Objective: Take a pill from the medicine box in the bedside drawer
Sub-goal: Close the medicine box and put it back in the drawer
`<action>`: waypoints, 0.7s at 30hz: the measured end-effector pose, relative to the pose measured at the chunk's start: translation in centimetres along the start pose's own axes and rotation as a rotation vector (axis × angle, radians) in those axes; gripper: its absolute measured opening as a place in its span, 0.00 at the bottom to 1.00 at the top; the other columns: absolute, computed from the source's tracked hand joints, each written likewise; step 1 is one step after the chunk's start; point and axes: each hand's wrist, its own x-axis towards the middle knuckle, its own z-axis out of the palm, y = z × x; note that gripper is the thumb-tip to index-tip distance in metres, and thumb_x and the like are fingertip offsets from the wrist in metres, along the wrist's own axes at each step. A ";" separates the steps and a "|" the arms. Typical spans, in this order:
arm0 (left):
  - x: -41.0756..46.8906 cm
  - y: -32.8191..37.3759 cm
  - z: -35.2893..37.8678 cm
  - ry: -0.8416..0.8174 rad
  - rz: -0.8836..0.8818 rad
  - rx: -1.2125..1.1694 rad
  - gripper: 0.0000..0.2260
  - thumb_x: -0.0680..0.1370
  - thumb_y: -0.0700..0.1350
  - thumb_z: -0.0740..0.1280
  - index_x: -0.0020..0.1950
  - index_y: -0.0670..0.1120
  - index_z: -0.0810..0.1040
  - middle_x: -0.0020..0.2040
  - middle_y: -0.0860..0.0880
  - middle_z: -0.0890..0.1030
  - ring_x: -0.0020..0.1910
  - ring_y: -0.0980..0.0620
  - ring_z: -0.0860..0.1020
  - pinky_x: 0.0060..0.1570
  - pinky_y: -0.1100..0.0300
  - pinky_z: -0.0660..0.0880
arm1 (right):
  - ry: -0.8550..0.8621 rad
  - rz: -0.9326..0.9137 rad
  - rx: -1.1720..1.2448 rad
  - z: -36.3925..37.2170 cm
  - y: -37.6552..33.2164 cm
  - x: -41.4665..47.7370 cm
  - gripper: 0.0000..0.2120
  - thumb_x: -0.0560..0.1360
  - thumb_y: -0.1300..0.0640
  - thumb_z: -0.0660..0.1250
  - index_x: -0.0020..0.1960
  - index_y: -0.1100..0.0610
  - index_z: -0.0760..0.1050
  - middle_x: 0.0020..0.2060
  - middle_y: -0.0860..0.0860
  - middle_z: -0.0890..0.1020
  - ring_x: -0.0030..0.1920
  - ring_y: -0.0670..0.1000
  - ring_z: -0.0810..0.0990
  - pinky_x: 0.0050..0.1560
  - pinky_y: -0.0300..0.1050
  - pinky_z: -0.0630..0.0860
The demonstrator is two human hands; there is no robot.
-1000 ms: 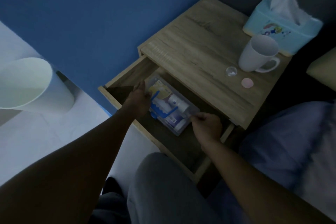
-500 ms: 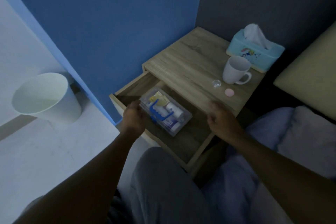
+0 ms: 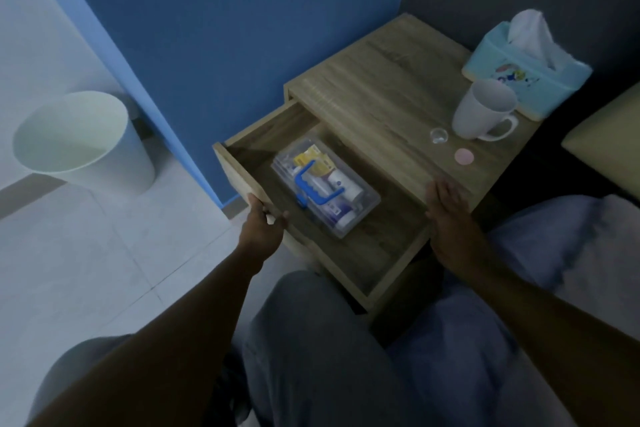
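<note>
The wooden bedside drawer [image 3: 377,250] stands pulled out. Inside it lies a clear plastic medicine box [image 3: 325,188] with a blue handle, its lid on, holding tubes and small packets. My left hand [image 3: 264,222] grips the drawer's front edge at the left, thumb inside. My right hand [image 3: 450,215] rests flat with fingers apart against the nightstand's near right corner, holding nothing. On the nightstand top lie a pink round pill [image 3: 464,157] and a small clear cap [image 3: 439,135].
A white mug [image 3: 483,110] and a light blue tissue box [image 3: 526,76] stand at the back right of the nightstand top [image 3: 374,94]. A white waste bin [image 3: 83,142] is on the floor at left. My knees and a bed lie below and right.
Both hands have left the medicine box. The left moved to the drawer's front edge, the right to the nightstand's corner. The view has pulled back and up.
</note>
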 end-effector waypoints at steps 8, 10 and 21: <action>2.5 0.9 2.5 -0.027 -0.011 -0.102 0.33 0.78 0.46 0.67 0.78 0.54 0.53 0.73 0.48 0.70 0.69 0.46 0.71 0.63 0.44 0.73 | 0.125 0.066 -0.010 1.6 -0.5 0.2 0.27 0.82 0.60 0.56 0.79 0.63 0.54 0.79 0.61 0.56 0.79 0.61 0.53 0.78 0.57 0.51; 3.3 1.9 3.7 -0.051 -0.005 -0.123 0.34 0.79 0.45 0.65 0.78 0.55 0.48 0.72 0.47 0.70 0.65 0.50 0.72 0.61 0.47 0.73 | 0.168 0.079 -0.017 2.1 -0.4 0.4 0.26 0.83 0.57 0.54 0.78 0.63 0.56 0.78 0.61 0.58 0.78 0.61 0.55 0.78 0.56 0.51; 7.3 5.6 10.3 -0.111 0.084 -0.147 0.36 0.82 0.48 0.59 0.77 0.55 0.33 0.78 0.46 0.56 0.74 0.44 0.62 0.59 0.56 0.67 | 0.255 0.127 -0.014 2.7 -0.8 0.5 0.30 0.81 0.47 0.44 0.78 0.62 0.59 0.78 0.59 0.60 0.79 0.57 0.56 0.78 0.54 0.54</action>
